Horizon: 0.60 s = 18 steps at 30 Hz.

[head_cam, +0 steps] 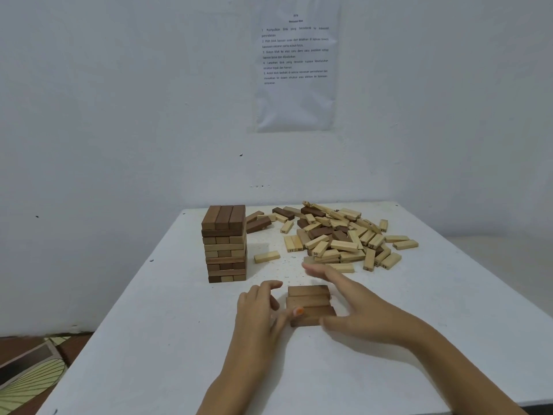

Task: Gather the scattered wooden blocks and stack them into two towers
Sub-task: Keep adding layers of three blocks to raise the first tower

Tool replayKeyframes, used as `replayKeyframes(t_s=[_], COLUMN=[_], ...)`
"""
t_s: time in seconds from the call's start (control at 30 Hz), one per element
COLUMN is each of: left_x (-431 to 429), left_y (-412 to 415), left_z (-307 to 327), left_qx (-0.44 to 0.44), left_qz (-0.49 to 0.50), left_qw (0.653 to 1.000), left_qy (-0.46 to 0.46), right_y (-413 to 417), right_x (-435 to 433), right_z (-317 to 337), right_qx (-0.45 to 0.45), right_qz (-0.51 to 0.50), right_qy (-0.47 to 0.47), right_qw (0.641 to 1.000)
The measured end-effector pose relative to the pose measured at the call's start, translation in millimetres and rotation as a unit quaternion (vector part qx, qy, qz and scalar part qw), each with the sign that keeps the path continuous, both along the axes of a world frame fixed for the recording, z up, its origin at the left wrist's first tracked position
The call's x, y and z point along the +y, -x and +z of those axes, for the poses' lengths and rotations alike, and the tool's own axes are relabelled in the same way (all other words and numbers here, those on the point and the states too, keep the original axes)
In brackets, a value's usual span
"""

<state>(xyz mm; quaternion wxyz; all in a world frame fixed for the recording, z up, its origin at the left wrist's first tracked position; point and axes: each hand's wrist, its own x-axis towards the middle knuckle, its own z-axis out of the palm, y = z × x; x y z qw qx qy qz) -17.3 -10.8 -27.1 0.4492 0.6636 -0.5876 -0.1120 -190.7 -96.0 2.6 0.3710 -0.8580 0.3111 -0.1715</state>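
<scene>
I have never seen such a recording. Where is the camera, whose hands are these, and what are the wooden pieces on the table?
There is no machine here. A person wears one camera on the head, so you look down at their own two hands. On the white table stands a tower of wooden blocks, and behind to the right lies a loose pile. Near the person, three dark blocks lie side by side, probably the base of a second tower. The left hand touches them with its thumb; the right hand is open beside them. Neither holds a block.
</scene>
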Motion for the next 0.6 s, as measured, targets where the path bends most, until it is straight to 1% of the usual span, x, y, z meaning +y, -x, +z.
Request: replayKeyframes(t_s=[0.07, 0.1, 0.17, 0.23, 0.3, 0.4, 0.6], left_x=[3.8, 5.0, 7.4, 9.6, 8.9, 5.0, 3.5], left_y=[-0.2, 0.7, 4.9, 8.5, 10.1, 8.9, 14.2], left_z=[1.0, 0.6, -1.1, -3.3, -3.9, -4.7, -7.5], left_qx=[-0.087, -0.122, -0.146, -0.174, -0.219, -0.255, -0.257], left_qz=[0.012, 0.013, 0.001, -0.023, -0.032, -0.036, -0.027], left_qw=[0.996, 0.992, 0.984, 0.968, 0.950, 0.936, 0.938], left_qy=[-0.009, -0.027, -0.104, -0.178, -0.219, -0.240, -0.229], right_y=[9.4, 13.3, 17.2, 17.5, 13.1, 6.6, 3.4], right_x=[-0.8, 0.1, 5.7, 13.5, 19.3, 22.2, 26.6], right_z=[-1.7, -4.0, -11.0, -17.2, -20.9, -28.6, -30.9], right_qx=[0.001, 0.016, 0.071, 0.134, 0.188, 0.235, 0.280], right_qz=[-0.014, -0.027, -0.052, -0.072, -0.077, -0.083, -0.075], right_qy=[0.020, 0.026, 0.044, 0.063, 0.110, 0.179, 0.202], right_qw=[1.000, 0.999, 0.995, 0.986, 0.973, 0.952, 0.936])
